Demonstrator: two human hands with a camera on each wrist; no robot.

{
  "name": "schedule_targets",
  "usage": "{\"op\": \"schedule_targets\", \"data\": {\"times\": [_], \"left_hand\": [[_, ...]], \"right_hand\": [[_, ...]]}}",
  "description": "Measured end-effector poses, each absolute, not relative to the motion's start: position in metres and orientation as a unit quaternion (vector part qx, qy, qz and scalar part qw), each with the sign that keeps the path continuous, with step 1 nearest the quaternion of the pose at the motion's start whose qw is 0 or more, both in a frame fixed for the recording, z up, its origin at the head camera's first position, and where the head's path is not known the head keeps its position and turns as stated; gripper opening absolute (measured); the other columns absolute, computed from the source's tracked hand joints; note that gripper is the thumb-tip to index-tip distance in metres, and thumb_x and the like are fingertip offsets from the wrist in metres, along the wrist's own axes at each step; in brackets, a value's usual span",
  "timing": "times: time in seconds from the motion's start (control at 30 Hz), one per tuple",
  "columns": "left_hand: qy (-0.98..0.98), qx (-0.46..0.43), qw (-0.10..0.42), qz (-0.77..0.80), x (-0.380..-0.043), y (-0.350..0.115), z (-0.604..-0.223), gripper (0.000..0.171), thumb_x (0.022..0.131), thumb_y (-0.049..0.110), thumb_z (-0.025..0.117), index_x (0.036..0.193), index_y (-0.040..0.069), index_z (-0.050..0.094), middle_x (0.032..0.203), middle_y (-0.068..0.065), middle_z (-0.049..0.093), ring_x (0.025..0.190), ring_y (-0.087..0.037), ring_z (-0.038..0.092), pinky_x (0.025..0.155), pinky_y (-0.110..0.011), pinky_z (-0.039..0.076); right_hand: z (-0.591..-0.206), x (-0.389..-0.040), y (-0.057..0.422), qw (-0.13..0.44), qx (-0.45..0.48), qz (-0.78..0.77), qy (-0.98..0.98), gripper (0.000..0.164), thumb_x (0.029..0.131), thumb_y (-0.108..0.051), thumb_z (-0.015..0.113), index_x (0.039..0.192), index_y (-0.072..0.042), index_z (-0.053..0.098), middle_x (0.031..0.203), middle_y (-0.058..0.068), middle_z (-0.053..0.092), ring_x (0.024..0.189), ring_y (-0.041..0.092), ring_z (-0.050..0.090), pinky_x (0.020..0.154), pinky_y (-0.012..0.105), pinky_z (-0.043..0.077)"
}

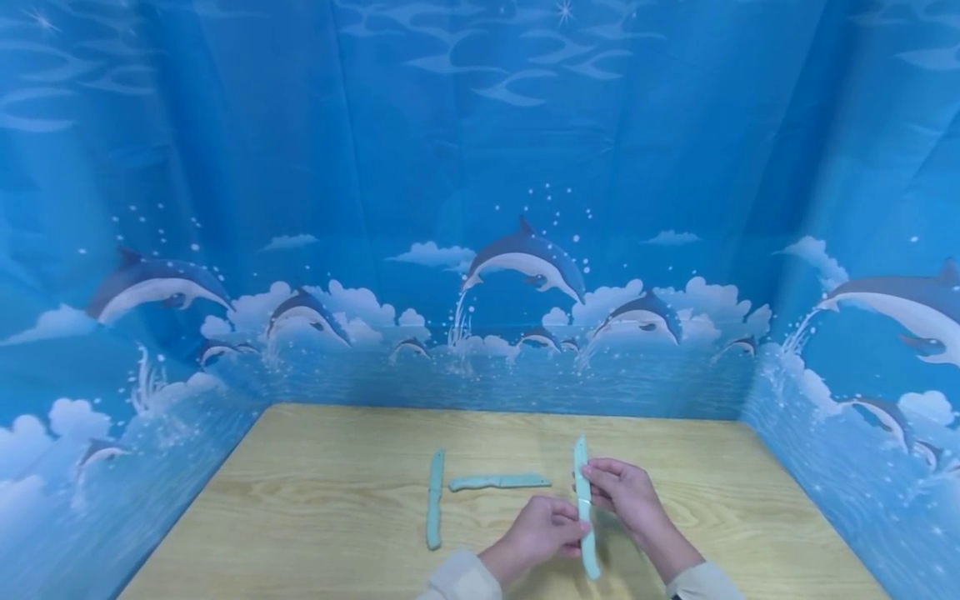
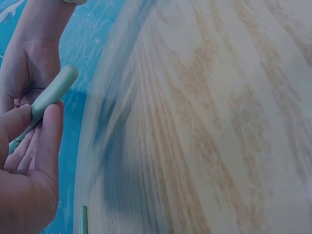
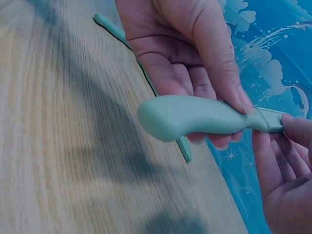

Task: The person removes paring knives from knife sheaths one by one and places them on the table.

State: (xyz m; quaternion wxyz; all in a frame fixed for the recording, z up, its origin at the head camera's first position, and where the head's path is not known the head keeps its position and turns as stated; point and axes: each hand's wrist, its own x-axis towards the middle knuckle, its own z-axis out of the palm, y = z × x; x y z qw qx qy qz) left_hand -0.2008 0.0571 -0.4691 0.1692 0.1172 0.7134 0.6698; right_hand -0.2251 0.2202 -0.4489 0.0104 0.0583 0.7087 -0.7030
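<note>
Fingers of the left hand (image 1: 542, 529) pinch a pale green knife (image 1: 583, 500) by its handle (image 3: 180, 117), while the thumb and fingers of the right hand (image 1: 628, 496) pinch the flat blade end (image 1: 581, 457), so both grips are narrow and closed on the same piece.

Largest is the blue dolphin-print backdrop (image 1: 480, 125), which rises at 12 o'clock and wraps round toward 9 and 3. Below it spreads the wood-grain table (image 1: 315, 483). The held knife is up off the tabletop, its blade end at 12 o'clock and its handle near 6. From it, a second knife (image 1: 435, 500) lies at 9 o'clock, pointing 12 to 6; a third knife (image 1: 498, 482) lies between them, just above the 9 o'clock line, running 9 to 3. Smallest is the seam (image 3: 263, 120) where the held knife's handle meets its flat part.

The knife should handle as light and stiff, its smooth, rounded handle perhaps a little slippery. The thick handle near the seam looks the safest hold. Whether the flat end is bare or sheathed I cannot tell, so its broad faces seem a better grip than its edges.
</note>
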Motion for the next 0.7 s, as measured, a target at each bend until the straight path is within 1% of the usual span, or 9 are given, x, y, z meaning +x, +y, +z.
{"op": "schedule_targets", "data": {"times": [0.23,0.5,0.7], "left_hand": [[0.714,0.115,0.169,0.669,-0.1976,0.0556,-0.4693,0.006,0.086,0.002,0.070,0.092,0.000,0.068,0.079,-0.005,0.071,0.067,-0.016,0.068,0.063,-0.026,0.061],[0.712,0.114,0.169,0.672,-0.1966,0.0552,-0.4697,0.007,0.086,0.001,0.070,0.093,-0.001,0.068,0.079,-0.006,0.071,0.067,-0.015,0.069,0.062,-0.026,0.061],[0.715,0.110,0.169,0.669,-0.1984,0.0548,-0.4687,0.009,0.086,0.002,0.070,0.095,-0.001,0.068,0.080,-0.005,0.071,0.069,-0.017,0.069,0.063,-0.026,0.061]], "right_hand": [[-0.4484,-0.2229,0.2190,0.011,0.058,-0.697,0.714,0.035,0.093,-0.013,0.065,0.117,0.010,0.058,0.100,0.017,0.071,0.086,0.021,0.070,0.079,0.029,0.060],[-0.4489,-0.2227,0.2185,0.013,0.054,-0.696,0.716,0.035,0.093,-0.014,0.065,0.117,0.010,0.058,0.105,0.023,0.069,0.087,0.021,0.071,0.080,0.030,0.060],[-0.4487,-0.2252,0.2182,0.010,0.055,-0.698,0.714,0.033,0.093,-0.012,0.065,0.116,0.010,0.057,0.102,0.021,0.070,0.085,0.021,0.071,0.079,0.030,0.060]]}}
